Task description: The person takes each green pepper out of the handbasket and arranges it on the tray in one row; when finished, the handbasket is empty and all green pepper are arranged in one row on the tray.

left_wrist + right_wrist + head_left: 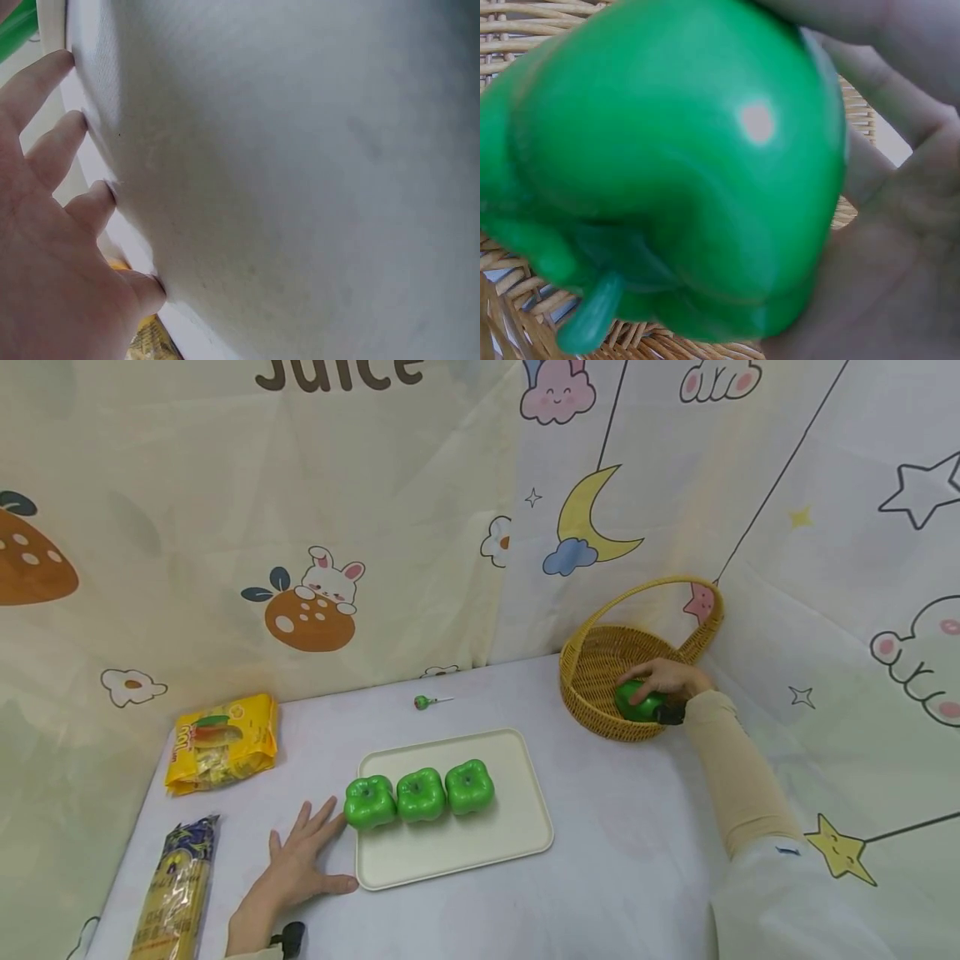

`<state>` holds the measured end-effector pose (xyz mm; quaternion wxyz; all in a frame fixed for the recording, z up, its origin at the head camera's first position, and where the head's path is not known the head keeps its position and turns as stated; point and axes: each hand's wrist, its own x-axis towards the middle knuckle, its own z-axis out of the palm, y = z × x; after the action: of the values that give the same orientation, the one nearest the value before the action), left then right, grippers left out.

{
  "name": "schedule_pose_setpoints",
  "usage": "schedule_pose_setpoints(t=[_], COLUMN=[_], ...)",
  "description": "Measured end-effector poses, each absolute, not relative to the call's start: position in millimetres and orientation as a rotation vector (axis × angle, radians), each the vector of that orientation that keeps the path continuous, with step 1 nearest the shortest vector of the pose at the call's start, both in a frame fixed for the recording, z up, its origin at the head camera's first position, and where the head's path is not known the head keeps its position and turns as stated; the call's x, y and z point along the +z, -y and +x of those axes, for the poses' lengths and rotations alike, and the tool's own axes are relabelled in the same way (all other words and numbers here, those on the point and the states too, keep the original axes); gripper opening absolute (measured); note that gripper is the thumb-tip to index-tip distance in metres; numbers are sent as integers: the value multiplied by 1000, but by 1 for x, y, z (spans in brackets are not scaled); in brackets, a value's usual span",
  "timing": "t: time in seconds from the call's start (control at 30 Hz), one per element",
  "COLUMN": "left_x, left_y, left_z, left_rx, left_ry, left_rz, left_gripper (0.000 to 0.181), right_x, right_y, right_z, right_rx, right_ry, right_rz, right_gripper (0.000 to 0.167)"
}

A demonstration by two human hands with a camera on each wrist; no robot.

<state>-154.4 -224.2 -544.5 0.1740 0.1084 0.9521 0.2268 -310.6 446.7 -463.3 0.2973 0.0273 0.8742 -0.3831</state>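
Observation:
My right hand (663,679) is in the wicker basket (592,706) at the right, its fingers curled round a green bell pepper (632,702). In the right wrist view the pepper (682,150) fills much of the picture, its stem pointing down, with woven wicker behind it. My left hand (296,864) lies on the table with spread fingers, beside the left edge of a cream tray (465,860). On that tray stand three green bell peppers (421,794) in a row. The left wrist view shows the left fingers (56,146) resting on the white cloth.
A yellow snack bag (225,743) lies at the back left, and a long pack that looks like noodles (172,893) lies nearer on the left. Behind the tray is a small lollipop (423,702). The basket's tall handle (637,589) arches over its opening; printed curtains hang behind.

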Motion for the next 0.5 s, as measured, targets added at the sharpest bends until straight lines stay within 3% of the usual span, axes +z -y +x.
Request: schedule_pose_setpoints(t=[0.5], left_x=[-544], left_y=[224], left_z=[-153], left_rx=[637], left_ry=[-2715], left_rz=[320], left_gripper=[119], right_x=[-456], right_y=[-448], right_z=[-311], right_rx=[-1071], right_ry=[-2346], right_rz=[66], right_gripper=[67])
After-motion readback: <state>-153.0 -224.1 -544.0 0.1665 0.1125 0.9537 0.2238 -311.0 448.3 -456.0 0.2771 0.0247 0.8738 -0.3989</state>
